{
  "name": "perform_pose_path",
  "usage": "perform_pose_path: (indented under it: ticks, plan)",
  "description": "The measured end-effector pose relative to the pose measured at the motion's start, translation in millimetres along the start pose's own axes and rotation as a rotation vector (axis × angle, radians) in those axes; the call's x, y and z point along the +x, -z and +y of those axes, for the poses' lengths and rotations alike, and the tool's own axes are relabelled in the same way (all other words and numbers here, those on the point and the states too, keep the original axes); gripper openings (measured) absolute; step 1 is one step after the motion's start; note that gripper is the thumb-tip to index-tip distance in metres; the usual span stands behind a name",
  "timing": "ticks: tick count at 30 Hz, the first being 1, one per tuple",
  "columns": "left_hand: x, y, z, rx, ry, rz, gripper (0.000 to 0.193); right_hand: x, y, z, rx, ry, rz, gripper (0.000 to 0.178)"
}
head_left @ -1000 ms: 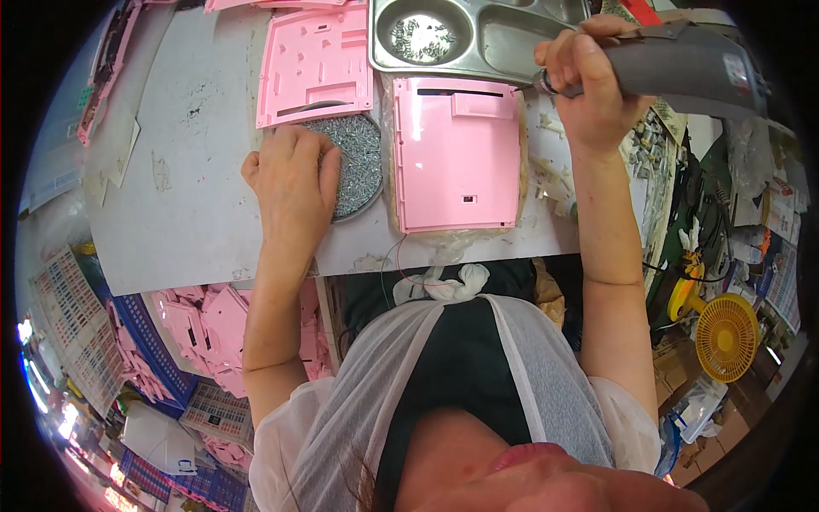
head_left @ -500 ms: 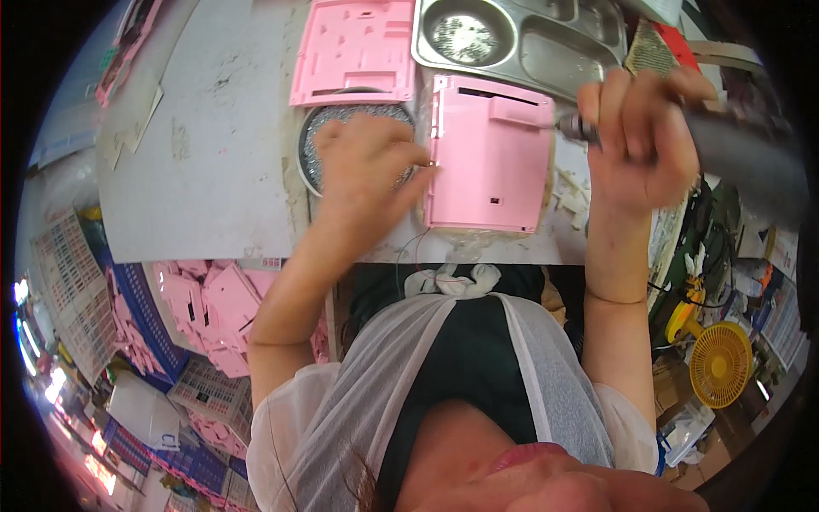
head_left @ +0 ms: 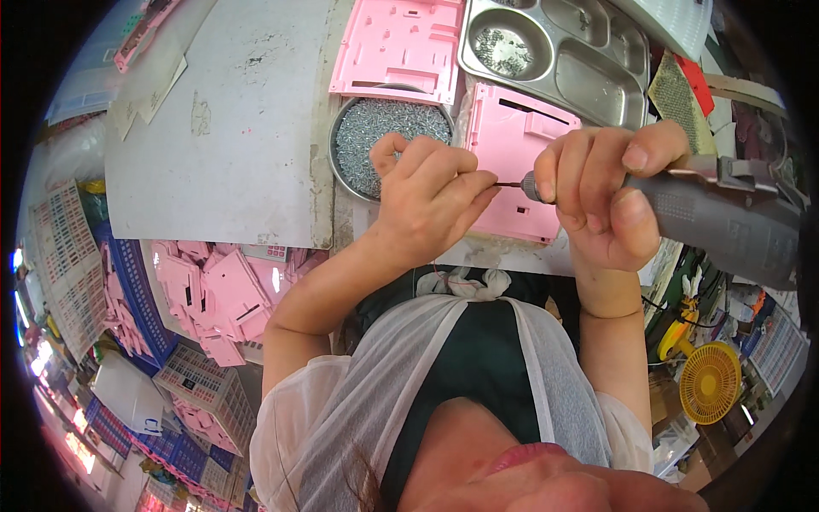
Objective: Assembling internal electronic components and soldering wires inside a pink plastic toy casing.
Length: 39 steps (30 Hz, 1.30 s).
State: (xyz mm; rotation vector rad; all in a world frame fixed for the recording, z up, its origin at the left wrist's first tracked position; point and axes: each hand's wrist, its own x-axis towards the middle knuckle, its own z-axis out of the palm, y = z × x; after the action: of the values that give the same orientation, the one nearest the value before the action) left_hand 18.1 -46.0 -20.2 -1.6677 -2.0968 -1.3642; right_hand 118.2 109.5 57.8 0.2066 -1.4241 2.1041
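My right hand (head_left: 610,183) grips a dark grey electric screwdriver (head_left: 712,213), held level with its bit pointing left. The thumb and forefinger of my left hand (head_left: 435,192) are pinched together right at the bit's tip; whatever they hold there is too small to make out. Beneath both hands lies a flat pink plastic panel (head_left: 503,141) with a slot and a raised block. Left of the panel, partly behind my left hand, stands a round metal bowl (head_left: 388,128) full of small silvery screws.
A second pink panel (head_left: 397,47) lies beyond the bowl, touching its rim. A steel compartment tray (head_left: 597,81) with some small screws sits at the far right. Below the table's left edge are many loose pink panels (head_left: 213,290). A yellow fan (head_left: 710,384) stands at the right.
My right hand has brought the screwdriver left and nearer over the panel. My left hand has come away from the bowl to the bit's tip, fingers now pinched. The whole view has shifted slightly.
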Motion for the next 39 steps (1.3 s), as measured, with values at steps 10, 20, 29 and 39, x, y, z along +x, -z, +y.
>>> perform_pose_path:
  ticks: [10,20,29,39]
  plan:
    - [-11,26,-40,0.258,0.242,-0.232,0.009,48,52,62,-0.217,0.124,0.100,0.027]
    - [13,20,-36,0.189,0.159,-0.158,0.013,48,50,76,-0.335,0.095,0.079,0.019]
    - [21,3,-29,0.137,0.128,-0.079,0.010,49,55,67,-0.262,0.121,0.091,0.025]
    - [10,-5,-31,0.060,0.136,-0.043,0.014,45,53,71,-0.256,0.115,0.042,0.026]
